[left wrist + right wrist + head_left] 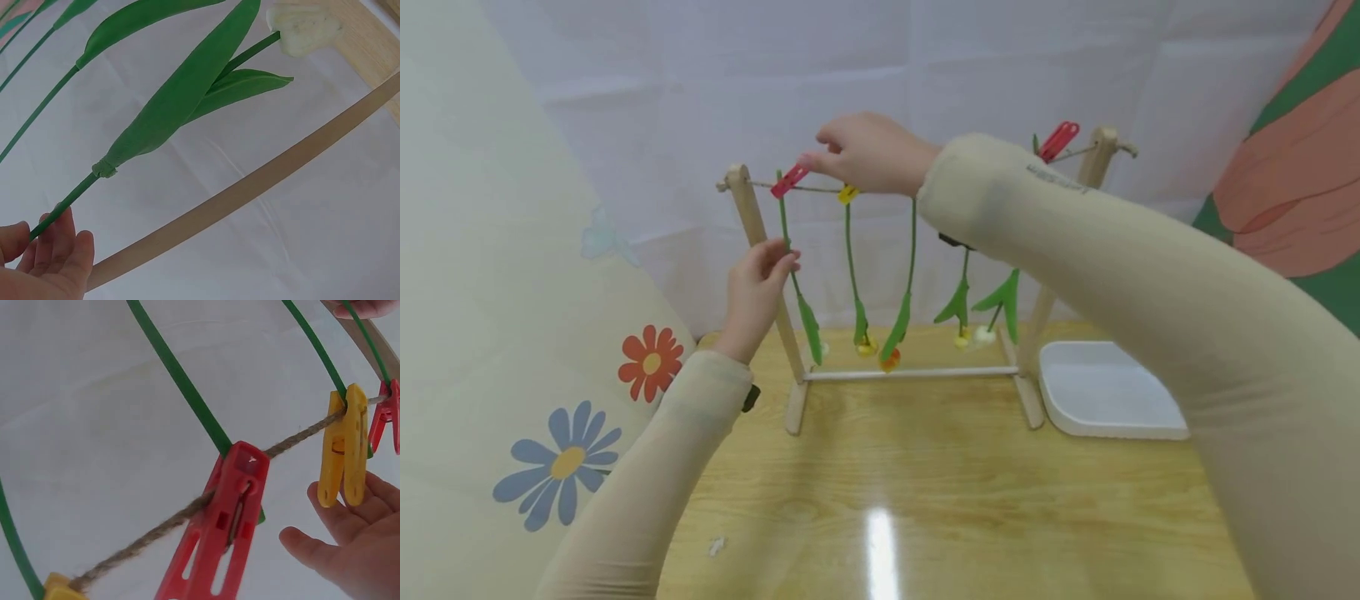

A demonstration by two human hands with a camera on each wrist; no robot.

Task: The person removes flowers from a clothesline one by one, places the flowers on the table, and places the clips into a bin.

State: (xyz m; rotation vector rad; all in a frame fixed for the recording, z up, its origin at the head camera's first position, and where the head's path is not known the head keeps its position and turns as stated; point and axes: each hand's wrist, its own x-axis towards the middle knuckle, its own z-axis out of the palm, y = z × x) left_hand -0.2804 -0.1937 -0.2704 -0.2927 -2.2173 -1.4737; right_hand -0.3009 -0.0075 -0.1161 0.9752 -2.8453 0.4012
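My left hand point(754, 287) pinches the thin green stem of the leftmost artificial tulip point(810, 329) between thumb and fingers. That tulip hangs head down, its white bloom point(306, 30) lowest. At the top, a red clothespin point(789, 181) clips its stem to a twine line point(816, 190). Above the line, my right hand point(876, 154) has its fingers extended, the thumb overlapping the red clothespin's end in the head view. The right wrist view puts its fingers spread beside a yellow clothespin point(356, 447), gripping nothing. Another red clothespin point(234, 506) holds the neighbouring stem.
The twine spans a wooden rack point(748, 208) with a white lower bar point(917, 373). Several more tulips hang along it, one with an orange bloom point(890, 360). A white tray point(1105, 392) lies right of the rack. Closer on the table point(970, 500) is a small white scrap point(717, 546).
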